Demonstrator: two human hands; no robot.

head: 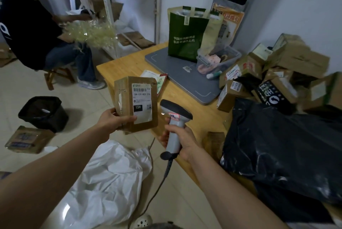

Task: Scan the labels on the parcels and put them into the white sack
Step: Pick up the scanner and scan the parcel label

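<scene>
My left hand (111, 121) grips a small brown cardboard parcel (125, 102) by its lower left corner, upright, its white label with barcode and "15H" facing me. Just right of it my right hand (182, 140) holds a grey handheld barcode scanner (174, 117) by the handle, its dark head level with the parcel's lower right edge. The white sack (109, 182) lies crumpled and open on the tiled floor below both hands. A heap of brown parcels (277, 73) and a large black plastic mailer (277, 151) lie on the wooden table (125, 65) to the right.
On the table stand a grey flat pad (175, 77), a green tote bag (187, 34) and a clear plastic bin (218, 58). A person in a black shirt (27, 30) sits at the left. A black bucket (43, 113) and a flat carton (29, 139) sit on the floor.
</scene>
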